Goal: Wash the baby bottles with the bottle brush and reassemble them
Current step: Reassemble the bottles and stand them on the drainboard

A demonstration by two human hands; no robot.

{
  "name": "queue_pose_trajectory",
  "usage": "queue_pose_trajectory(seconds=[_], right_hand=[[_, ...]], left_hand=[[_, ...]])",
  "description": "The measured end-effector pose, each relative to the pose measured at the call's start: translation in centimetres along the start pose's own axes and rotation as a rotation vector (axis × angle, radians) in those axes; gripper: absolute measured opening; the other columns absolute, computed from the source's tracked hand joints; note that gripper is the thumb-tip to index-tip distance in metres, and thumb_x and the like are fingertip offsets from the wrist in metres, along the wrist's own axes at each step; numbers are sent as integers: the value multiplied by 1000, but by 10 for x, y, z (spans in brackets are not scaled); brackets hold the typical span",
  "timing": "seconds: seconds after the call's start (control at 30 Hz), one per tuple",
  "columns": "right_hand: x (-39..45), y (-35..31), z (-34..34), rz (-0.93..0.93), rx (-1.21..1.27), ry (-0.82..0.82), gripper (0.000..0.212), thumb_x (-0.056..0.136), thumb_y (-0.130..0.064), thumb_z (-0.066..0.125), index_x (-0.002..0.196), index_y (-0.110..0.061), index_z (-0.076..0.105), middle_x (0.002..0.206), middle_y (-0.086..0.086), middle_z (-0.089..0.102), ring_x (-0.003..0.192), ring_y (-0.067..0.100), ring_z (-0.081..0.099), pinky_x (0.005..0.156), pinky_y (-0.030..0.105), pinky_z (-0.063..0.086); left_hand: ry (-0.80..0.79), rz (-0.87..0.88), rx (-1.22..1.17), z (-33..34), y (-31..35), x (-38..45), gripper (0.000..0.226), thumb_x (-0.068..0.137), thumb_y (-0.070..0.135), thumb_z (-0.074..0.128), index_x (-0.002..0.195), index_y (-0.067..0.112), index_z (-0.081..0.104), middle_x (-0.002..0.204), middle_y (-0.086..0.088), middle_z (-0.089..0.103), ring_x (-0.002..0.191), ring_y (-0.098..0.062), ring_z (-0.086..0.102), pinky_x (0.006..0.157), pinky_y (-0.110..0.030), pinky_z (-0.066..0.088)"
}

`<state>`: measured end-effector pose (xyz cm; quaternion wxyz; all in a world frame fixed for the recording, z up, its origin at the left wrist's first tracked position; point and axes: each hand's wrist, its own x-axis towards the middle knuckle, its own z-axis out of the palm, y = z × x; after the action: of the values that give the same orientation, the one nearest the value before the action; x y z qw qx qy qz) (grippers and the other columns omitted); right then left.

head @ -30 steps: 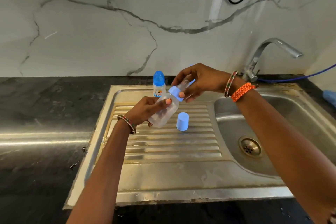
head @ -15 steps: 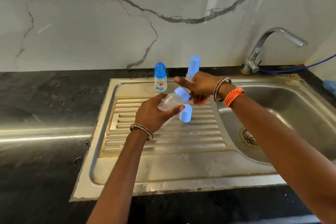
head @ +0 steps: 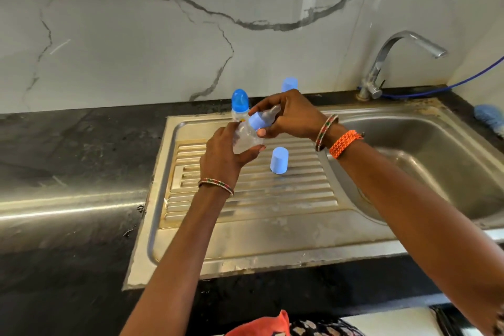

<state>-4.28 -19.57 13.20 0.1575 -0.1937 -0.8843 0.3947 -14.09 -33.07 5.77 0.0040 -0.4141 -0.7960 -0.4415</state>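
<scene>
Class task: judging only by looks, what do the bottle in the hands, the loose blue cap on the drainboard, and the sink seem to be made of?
Clear bottle held in both hands: likely transparent plastic, since the hand shows through it.
Loose light blue cap standing on the drainboard: probably matte opaque plastic, with even colour and no glare.
Ribbed silver sink with drainboard: apparently stainless steel, brushed and reflective, with some staining.
</scene>
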Motion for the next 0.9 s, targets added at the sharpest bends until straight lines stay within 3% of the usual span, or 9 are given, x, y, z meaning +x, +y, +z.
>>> queue_pose_trajectory(seconds=[0.23, 0.37, 0.43, 0.53, 0.6, 0.67, 0.73, 0.8, 0.9], right_hand=[[8, 5, 22, 348, 273, -6, 26, 72, 5, 74, 93, -9, 72, 66, -4, 64, 56, 7, 64, 57, 19, 57], [12, 31, 37, 445, 248, -79, 22, 77, -22, 77, 82, -7, 63, 72, 8, 68, 58, 14, 65, 57, 21, 57], [8, 52, 49, 450, 314, -60, 37, 79, -34, 75, 98, -6, 62, 81, 9, 69, 63, 14, 64, 53, 21, 53], [6, 74, 56, 340, 366, -77, 64, 81, -23, 74, 137, -17, 44, 108, 3, 58, 96, 16, 59, 60, 23, 53], [8, 80, 55, 259, 360, -135, 53, 84, -18, 70, 133, -19, 48, 108, 1, 58, 100, 17, 59, 71, 27, 55], [9, 80, 54, 200, 212, 13, 25, 92, -30, 59, 112, -16, 64, 92, 0, 64, 91, 19, 62, 78, 32, 54], [8, 87, 51, 153, -228, 200, 39, 94, -49, 45, 100, -16, 66, 87, 0, 62, 90, 22, 60, 78, 35, 50], [6, 96, 50, 131, -615, 95, 55, 86, -64, 46, 118, -21, 59, 108, 3, 56, 107, 25, 50, 83, 36, 46], [0, 108, 51, 221, -544, -136, 51, 79, -50, 66, 122, -22, 58, 122, 6, 57, 113, 29, 53, 87, 37, 47]], left_hand=[[59, -77, 322, 27, -5, -19, 63, 81, 52, 62, 129, 13, 48, 113, -5, 58, 99, -26, 59, 65, -35, 39], [-36, -121, 444, 33, -26, -9, 61, 86, 56, 53, 128, 13, 46, 115, -7, 61, 104, -30, 59, 80, -40, 39], [-43, -158, 382, 34, -38, -5, 59, 85, 54, 55, 124, 11, 48, 114, -9, 62, 105, -31, 58, 82, -42, 38], [-65, -140, 260, 37, -49, -4, 57, 82, 52, 62, 120, 11, 50, 108, -9, 62, 103, -30, 58, 81, -43, 43], [-72, -120, 233, 37, -54, -5, 58, 80, 51, 66, 119, 11, 51, 106, -9, 62, 100, -30, 59, 79, -45, 46], [-4, -139, 242, 34, -57, -5, 58, 79, 50, 68, 119, 10, 53, 105, -11, 62, 97, -32, 59, 76, -45, 47], [97, -236, 149, 28, -59, -3, 55, 80, 46, 69, 115, 7, 53, 103, -13, 62, 94, -32, 58, 74, -40, 45], [121, -308, 90, 25, -61, -2, 53, 80, 46, 69, 112, 7, 54, 100, -11, 62, 91, -28, 59, 72, -35, 42], [19, -302, 108, 32, -60, -2, 56, 78, 50, 69, 114, 9, 56, 99, -8, 64, 89, -25, 61, 75, -36, 47]])
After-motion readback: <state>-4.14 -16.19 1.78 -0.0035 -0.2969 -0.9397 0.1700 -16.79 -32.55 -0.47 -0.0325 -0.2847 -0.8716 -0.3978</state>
